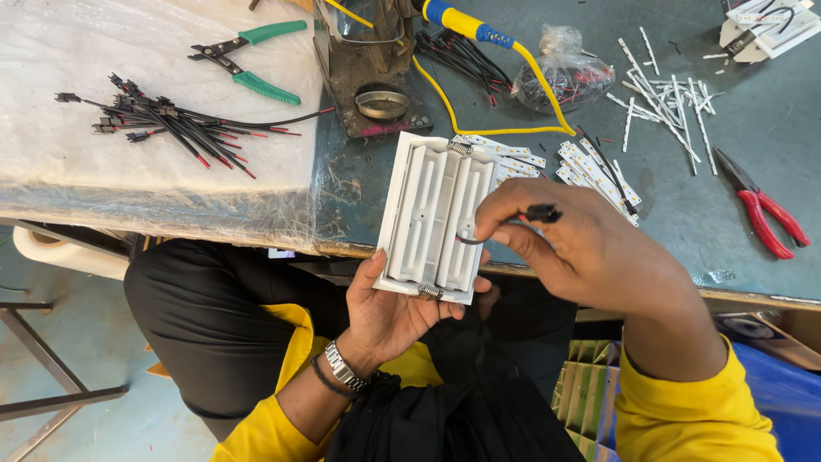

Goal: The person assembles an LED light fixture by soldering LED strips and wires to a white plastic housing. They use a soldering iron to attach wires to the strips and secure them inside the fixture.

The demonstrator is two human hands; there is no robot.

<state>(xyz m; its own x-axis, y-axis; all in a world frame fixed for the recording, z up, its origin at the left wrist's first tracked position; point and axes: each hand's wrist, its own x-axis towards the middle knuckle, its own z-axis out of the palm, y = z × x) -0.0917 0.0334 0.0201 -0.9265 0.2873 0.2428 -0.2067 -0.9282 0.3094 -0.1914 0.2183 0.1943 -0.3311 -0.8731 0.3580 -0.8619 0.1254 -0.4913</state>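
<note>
My left hand (389,312) holds a white rectangular plastic housing (432,214) from below, its ribbed back side facing up, with small metal springs at its top and bottom ends. My right hand (581,244) pinches a short black wire with a black connector (540,213) at the housing's right edge. Both hands are over the front edge of the grey-green workbench (735,231).
Black and red wire leads (167,124) and green-handled cutters (248,62) lie on a plastic-covered sheet at left. A soldering stand (376,81), yellow-cabled soldering iron (466,24), bagged wires (564,73), white LED strips (590,171), cut white strips (667,103) and red-handled pliers (765,218) lie around.
</note>
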